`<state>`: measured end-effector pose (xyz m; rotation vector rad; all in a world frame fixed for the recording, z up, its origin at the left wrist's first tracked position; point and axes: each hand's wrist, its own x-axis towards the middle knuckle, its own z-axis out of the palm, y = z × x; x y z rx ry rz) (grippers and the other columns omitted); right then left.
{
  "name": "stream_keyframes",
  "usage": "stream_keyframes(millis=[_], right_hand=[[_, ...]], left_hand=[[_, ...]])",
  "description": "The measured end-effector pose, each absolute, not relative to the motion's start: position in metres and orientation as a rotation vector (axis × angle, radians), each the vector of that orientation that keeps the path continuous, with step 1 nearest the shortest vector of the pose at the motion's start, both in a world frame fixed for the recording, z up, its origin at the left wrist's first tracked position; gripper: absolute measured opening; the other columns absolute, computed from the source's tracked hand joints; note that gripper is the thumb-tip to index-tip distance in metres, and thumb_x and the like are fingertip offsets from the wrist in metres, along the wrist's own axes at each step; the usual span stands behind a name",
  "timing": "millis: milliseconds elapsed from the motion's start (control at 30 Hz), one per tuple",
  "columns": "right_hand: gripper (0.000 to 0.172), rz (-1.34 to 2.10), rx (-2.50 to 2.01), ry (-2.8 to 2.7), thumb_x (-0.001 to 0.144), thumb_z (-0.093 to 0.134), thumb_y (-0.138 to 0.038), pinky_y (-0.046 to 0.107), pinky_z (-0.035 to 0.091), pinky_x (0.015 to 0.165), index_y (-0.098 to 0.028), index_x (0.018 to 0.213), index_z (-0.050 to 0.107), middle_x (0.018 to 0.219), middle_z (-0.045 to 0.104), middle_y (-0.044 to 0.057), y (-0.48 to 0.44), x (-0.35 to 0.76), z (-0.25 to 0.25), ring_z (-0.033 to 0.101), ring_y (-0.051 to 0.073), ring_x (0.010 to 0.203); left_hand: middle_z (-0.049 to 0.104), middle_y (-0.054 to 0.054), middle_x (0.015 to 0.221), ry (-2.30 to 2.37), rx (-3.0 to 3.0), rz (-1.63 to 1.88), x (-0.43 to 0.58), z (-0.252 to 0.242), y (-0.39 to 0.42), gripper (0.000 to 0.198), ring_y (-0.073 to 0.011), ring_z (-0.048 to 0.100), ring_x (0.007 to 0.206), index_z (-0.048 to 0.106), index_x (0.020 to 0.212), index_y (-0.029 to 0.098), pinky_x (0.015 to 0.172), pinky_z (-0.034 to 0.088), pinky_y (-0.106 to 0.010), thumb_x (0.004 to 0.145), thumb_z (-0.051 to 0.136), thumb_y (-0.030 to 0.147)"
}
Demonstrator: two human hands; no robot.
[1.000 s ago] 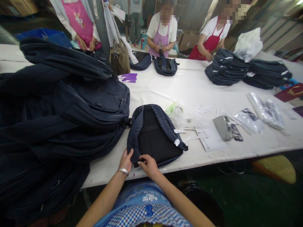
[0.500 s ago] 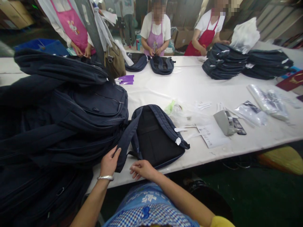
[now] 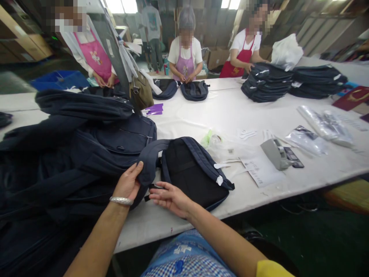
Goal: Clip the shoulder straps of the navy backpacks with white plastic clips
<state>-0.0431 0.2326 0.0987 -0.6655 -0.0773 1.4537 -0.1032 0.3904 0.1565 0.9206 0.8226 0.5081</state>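
Observation:
A dark navy backpack (image 3: 187, 173) lies back side up on the table, its black back panel and straps showing. My left hand (image 3: 129, 182), with a silver bangle on its wrist, is closed on the padded shoulder strap (image 3: 148, 163) and holds it raised to the left of the bag. My right hand (image 3: 170, 198) is at the bag's lower left corner, its bent fingers at a thin black webbing strap (image 3: 147, 197), which they seem to pinch; the fingers partly hide it. A white tag (image 3: 219, 181) sits on the other shoulder strap (image 3: 201, 156).
A large heap of navy backpacks (image 3: 86, 154) rises at my left. To the right on the table (image 3: 230, 109) lie a clear plastic bag (image 3: 230, 146), a paper sheet (image 3: 259, 169), a grey device (image 3: 275, 153) and plastic packs (image 3: 307, 140). Co-workers stand across, near stacked bags (image 3: 268, 82).
My left hand has lifted the shoulder strap, which now arches upward. My right hand has moved up and left to the webbing strap. The camera view has tilted up slightly.

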Motion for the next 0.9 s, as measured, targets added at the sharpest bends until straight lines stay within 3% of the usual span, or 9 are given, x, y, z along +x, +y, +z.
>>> stream_keyframes(millis=[100,200,400,567,667,767,900], right_hand=[[0.04,1.305,-0.641,0.015,0.071,0.07,-0.016,0.033,0.046,0.093,-0.015,0.105,0.049,0.117,0.062,0.012,0.24,-0.03,0.107,0.062,0.019,0.106],[0.042,1.318,-0.712,-0.029,0.076,0.067,-0.021,0.038,0.048,0.091,-0.016,0.112,0.046,0.111,0.065,0.013,0.242,-0.022,0.115,0.065,0.02,0.1],[0.056,1.15,-1.084,-0.249,0.082,0.061,-0.036,0.022,0.052,0.056,-0.017,0.13,0.041,0.085,0.071,0.006,0.252,-0.005,0.107,0.066,0.011,0.062],[0.045,1.197,-1.251,-0.42,0.078,0.063,-0.041,0.018,0.044,0.038,-0.012,0.111,0.056,0.074,0.069,0.005,0.264,0.014,0.094,0.059,0.01,0.046],[0.039,1.307,-1.155,-0.341,0.073,0.069,-0.038,0.02,0.049,0.046,-0.011,0.1,0.06,0.083,0.069,0.008,0.266,0.017,0.093,0.065,0.013,0.056],[0.03,1.315,-0.997,-0.251,0.07,0.069,-0.025,0.025,0.053,0.063,-0.012,0.097,0.064,0.092,0.068,0.009,0.263,0.02,0.092,0.067,0.014,0.072],[0.024,1.355,-0.821,-0.177,0.069,0.064,-0.016,0.03,0.051,0.076,-0.012,0.092,0.067,0.085,0.069,0.006,0.257,0.031,0.089,0.065,0.013,0.073]], left_hand=[[0.073,-0.007,0.091,0.739,0.931,0.508,-0.086,0.166,0.397,0.028,-0.0199,0.066,0.093,0.067,0.094,0.013,0.087,0.053,-0.033,0.069,0.074,0.024],[0.073,-0.006,0.087,0.697,0.926,0.511,-0.069,0.174,0.4,0.023,-0.0186,0.068,0.088,0.066,0.089,0.013,0.085,0.054,-0.031,0.068,0.074,0.021],[0.073,-0.006,0.085,0.65,0.909,0.442,-0.047,0.184,0.4,0.019,-0.017,0.069,0.081,0.065,0.09,0.012,0.081,0.055,-0.03,0.073,0.07,0.018],[0.073,-0.007,0.086,0.637,0.843,0.4,-0.043,0.183,0.393,0.017,-0.018,0.069,0.084,0.065,0.09,0.013,0.08,0.056,-0.028,0.073,0.069,0.016],[0.073,-0.006,0.087,0.637,0.815,0.388,-0.045,0.179,0.389,0.017,-0.0184,0.069,0.082,0.066,0.088,0.014,0.077,0.057,-0.027,0.072,0.07,0.017],[0.073,-0.007,0.088,0.665,0.805,0.37,-0.052,0.171,0.384,0.019,-0.0209,0.069,0.084,0.067,0.089,0.015,0.076,0.057,-0.028,0.07,0.072,0.018],[0.073,-0.007,0.096,0.721,0.813,0.293,-0.069,0.152,0.371,0.029,-0.0247,0.068,0.093,0.068,0.097,0.018,0.077,0.057,-0.029,0.068,0.074,0.021]])
